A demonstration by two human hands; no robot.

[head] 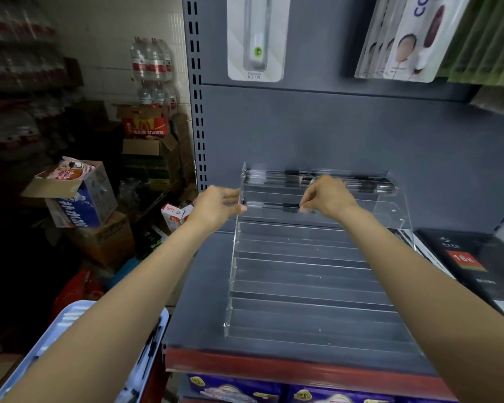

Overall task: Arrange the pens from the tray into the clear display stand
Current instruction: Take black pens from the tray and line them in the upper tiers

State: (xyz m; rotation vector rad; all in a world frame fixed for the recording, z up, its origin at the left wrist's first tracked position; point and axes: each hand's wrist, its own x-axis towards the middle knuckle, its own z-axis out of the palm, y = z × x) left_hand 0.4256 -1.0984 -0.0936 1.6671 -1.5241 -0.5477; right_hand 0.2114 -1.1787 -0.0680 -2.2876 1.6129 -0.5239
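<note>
boxes [79, 196] left, notebook [474, 263] beside stand [303, 286]

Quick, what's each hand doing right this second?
Left hand: fingers loosely curled, its fingertips at the left end of a pen on the clear display stand.
Right hand: pinching that same pen near its middle.

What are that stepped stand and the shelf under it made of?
The display stand looks like clear acrylic: glossy, see-through, with bright edges. The shelf seems to be grey painted metal with a matte finish; its upright has punched slots. The tray is probably pale plastic.
</note>
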